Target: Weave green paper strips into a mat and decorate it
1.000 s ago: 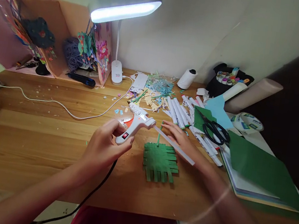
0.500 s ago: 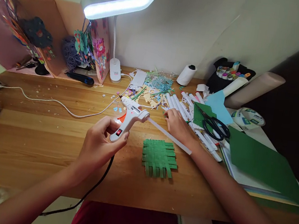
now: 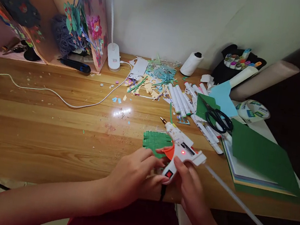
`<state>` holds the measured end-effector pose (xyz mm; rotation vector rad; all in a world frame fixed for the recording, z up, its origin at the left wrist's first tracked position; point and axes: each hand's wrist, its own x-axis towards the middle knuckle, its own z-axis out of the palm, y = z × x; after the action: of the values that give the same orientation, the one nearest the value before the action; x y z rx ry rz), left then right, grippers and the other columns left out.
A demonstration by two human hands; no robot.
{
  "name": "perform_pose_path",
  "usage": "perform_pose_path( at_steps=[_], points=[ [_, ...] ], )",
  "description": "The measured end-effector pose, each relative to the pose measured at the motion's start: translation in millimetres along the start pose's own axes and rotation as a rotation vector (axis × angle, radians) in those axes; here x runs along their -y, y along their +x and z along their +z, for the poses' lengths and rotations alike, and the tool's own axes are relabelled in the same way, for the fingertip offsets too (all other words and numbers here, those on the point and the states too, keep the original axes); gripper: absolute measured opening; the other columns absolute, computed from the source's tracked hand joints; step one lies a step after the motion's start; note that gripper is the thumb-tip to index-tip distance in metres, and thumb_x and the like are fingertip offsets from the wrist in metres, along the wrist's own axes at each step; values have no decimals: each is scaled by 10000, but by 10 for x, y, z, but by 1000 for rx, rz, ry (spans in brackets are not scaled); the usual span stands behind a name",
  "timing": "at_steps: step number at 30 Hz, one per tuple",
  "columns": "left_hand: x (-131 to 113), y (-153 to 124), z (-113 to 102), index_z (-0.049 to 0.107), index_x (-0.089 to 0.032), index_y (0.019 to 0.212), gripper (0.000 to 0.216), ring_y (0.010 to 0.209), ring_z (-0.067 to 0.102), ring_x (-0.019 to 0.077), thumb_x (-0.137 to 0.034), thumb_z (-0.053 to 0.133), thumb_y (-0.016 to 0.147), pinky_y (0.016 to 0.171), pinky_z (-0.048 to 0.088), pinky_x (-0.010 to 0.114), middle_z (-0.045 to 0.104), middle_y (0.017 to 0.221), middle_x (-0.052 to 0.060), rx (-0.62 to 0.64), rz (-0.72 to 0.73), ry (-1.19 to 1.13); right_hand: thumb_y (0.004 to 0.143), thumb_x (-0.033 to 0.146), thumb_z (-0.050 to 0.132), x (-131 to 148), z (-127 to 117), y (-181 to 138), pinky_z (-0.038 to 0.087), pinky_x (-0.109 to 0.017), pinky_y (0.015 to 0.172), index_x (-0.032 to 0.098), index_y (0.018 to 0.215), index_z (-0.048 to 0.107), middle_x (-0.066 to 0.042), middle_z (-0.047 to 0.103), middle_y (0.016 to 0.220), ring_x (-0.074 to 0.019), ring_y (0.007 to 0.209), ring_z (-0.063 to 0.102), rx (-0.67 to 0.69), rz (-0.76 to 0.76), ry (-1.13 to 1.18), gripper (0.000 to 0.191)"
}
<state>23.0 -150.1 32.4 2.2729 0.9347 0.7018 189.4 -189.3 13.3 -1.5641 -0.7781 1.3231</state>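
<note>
A white hot glue gun (image 3: 181, 143) with an orange trigger is held between both hands above the table's front part. Its red light is lit, its nozzle points up and left, and a long clear glue stick (image 3: 240, 202) sticks out of its back. My left hand (image 3: 133, 171) is closed, with fingers and thumb on the lower handle. My right hand (image 3: 191, 187) wraps the handle from the right side, its thumb on the gun's body. A woven square of green paper strips (image 3: 155, 138) lies on the table behind the hands, partly hidden by them and the gun.
Several white markers (image 3: 178, 99), black scissors (image 3: 217, 118) and green paper sheets (image 3: 261, 154) lie to the right. Paper scraps (image 3: 154, 83) are heaped near the wall. A white cable (image 3: 67, 104) crosses the left side; a lamp base (image 3: 113, 57) stands behind.
The glue gun has moved right and nearer to me, over the woven square. My right hand has left the markers and taken hold of the gun too. The view has tilted downward.
</note>
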Motion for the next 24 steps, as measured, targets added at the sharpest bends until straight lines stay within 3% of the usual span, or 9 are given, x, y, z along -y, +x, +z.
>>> perform_pose_path(
  at_steps=[3,6,8,13,17,24],
  points=[
    [221,-99,-86,565,-159,992,161,837,585,201,-267,592,876,692,500,302,611,923,69,93,7,140,838,510,534,-155,-184,-105,495,-263,655,163,961,681,-65,700,869,-209,779,624,5,65,14,396],
    [378,-99,-92,553,-133,1028,339,932,569,243,-316,703,785,779,505,358,602,1018,107,152,15,181,819,484,555,-205,-291,-254,497,-284,685,156,833,685,-74,693,826,-228,778,617,-63,58,-82,353],
    [420,-66,-62,562,-134,995,313,929,566,242,-311,707,781,787,503,361,607,1010,101,167,32,172,807,497,552,-199,-294,-342,494,-291,651,161,717,658,-70,672,734,-227,711,607,-64,74,-144,363],
    [425,-27,-17,603,-146,888,138,833,591,198,-278,565,895,734,500,315,639,905,72,165,69,172,796,541,523,-201,-213,-462,474,-299,643,162,649,627,-66,629,657,-214,648,576,-76,67,-172,420],
    [434,-44,-26,644,-159,861,215,802,621,166,-240,465,950,718,490,272,676,860,55,144,115,164,787,502,531,-160,-169,-516,449,-288,607,161,691,631,-36,581,583,-193,590,533,-127,111,-151,367],
    [413,-29,32,672,-153,800,243,694,618,160,-246,494,937,653,477,270,698,754,44,35,79,131,758,480,540,-21,-82,-550,409,-260,515,178,768,592,4,556,521,-171,513,508,-158,129,-106,307]
  ],
)
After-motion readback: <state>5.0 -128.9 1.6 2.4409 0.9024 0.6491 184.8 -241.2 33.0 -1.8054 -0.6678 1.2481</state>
